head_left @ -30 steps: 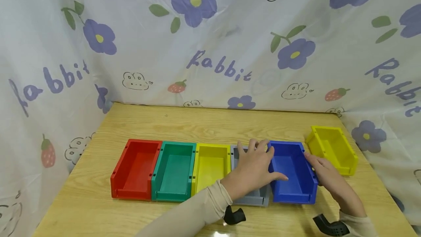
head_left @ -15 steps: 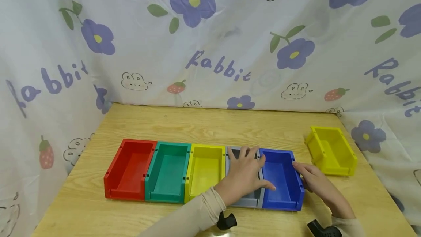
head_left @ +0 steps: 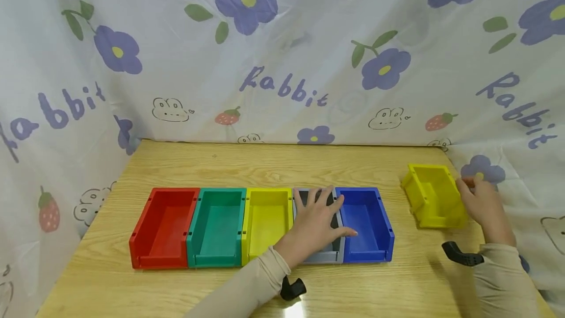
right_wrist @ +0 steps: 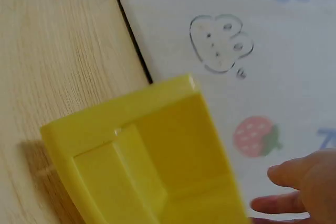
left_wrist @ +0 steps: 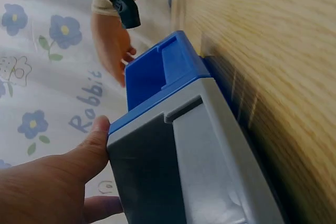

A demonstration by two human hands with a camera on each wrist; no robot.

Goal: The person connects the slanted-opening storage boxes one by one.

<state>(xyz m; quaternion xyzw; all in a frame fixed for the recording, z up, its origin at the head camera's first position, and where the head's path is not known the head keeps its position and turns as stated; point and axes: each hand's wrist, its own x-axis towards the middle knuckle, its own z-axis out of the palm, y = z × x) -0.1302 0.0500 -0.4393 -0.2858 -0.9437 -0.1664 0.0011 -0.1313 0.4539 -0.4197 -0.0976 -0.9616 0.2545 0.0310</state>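
A row of bins crosses the table: red [head_left: 161, 225], green [head_left: 217, 227], yellow [head_left: 268, 220], grey [head_left: 324, 257] and blue [head_left: 364, 225]. My left hand [head_left: 309, 227] spreads its fingers over the grey bin, hiding much of it; the thumb extends toward the blue bin. In the left wrist view, the thumb lies at the seam between the grey bin [left_wrist: 210, 166] and the blue bin [left_wrist: 181, 69]. My right hand [head_left: 483, 205] is at the right side of a separate yellow bin [head_left: 434, 195], fingers slightly bent; contact is unclear in the right wrist view.
The wooden table [head_left: 265, 163] ends at a printed cloth backdrop [head_left: 282, 53] at the back and sides. A black curved piece sits at each wrist. Table surface separates the blue bin from the lone yellow bin.
My right hand has left the blue bin's right side and moved right to the far side of the lone yellow bin. The blue bin has moved left against the grey one and lined up.
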